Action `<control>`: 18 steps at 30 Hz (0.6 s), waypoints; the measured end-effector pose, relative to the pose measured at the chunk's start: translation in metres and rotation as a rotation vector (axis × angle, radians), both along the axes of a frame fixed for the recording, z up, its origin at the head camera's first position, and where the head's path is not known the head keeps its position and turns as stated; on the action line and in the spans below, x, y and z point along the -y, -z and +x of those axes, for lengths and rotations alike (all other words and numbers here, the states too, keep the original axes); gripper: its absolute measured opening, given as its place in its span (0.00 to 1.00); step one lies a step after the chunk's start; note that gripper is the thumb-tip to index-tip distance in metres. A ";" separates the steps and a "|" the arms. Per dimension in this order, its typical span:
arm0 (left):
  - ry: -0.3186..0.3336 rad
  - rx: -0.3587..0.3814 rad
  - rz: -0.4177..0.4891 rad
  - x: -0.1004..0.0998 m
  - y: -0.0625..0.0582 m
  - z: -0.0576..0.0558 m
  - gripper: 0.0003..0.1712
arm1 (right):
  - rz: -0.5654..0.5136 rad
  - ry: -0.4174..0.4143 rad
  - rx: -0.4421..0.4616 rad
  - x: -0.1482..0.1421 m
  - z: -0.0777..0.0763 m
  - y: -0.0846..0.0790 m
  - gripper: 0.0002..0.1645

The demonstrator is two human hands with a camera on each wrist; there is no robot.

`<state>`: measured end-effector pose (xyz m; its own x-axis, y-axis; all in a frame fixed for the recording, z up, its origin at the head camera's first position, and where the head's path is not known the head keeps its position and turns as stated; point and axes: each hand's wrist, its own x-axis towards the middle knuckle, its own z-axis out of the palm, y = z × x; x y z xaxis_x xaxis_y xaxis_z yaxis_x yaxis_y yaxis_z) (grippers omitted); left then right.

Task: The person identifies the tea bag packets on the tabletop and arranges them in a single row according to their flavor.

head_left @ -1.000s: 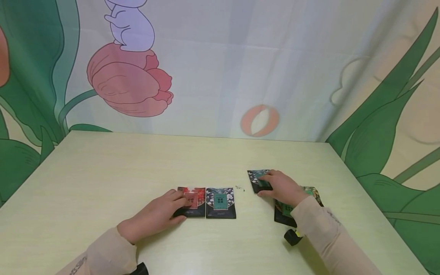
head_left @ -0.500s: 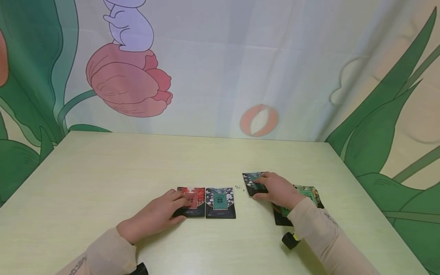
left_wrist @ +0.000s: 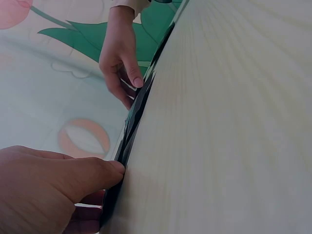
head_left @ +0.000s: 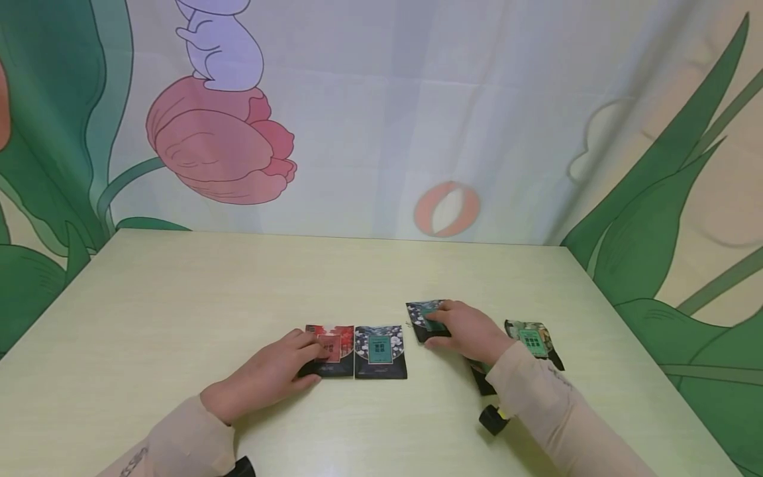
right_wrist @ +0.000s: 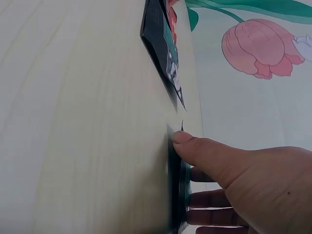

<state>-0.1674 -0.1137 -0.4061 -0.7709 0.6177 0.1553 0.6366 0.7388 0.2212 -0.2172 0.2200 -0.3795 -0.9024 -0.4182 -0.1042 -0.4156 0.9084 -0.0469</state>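
Observation:
My left hand (head_left: pixel 268 371) holds a red and black sachet (head_left: pixel 342 362) on the table, fingers over its face and thumb at its near edge. Right beside it lies a dark blue sachet (head_left: pixel 380 351) with white blossoms and a teal label. My right hand (head_left: pixel 471 331) grips another blossom sachet (head_left: pixel 419 321), thumb at the near edge and fingers over the top, partly covering it. In the right wrist view, the thumb (right_wrist: pixel 200 148) presses this sachet's edge. A gap separates it from the flat blossom sachet.
Under and behind the right forearm are a green-labelled sachet (head_left: pixel 532 339) and a dark sachet (head_left: pixel 481 379), mostly hidden. A black device (head_left: pixel 493 420) sits below the right wrist. The pale wooden table (head_left: pixel 238 278) meets a printed curtain (head_left: pixel 357 132) at the back.
My right hand has moved left with its blossom sachet, closer to the flat one. More of the green-labelled sachet shows behind the forearm. My left hand keeps its place.

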 end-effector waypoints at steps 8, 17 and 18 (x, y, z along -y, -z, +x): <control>0.000 -0.003 0.004 0.001 0.000 0.000 0.17 | 0.018 -0.039 -0.024 0.010 0.002 -0.001 0.33; 0.000 -0.004 -0.004 0.000 -0.001 0.001 0.18 | 0.024 -0.058 -0.034 0.014 0.007 0.000 0.32; 0.000 -0.005 -0.004 0.000 -0.001 0.001 0.17 | 0.027 -0.058 -0.037 0.015 0.007 0.000 0.32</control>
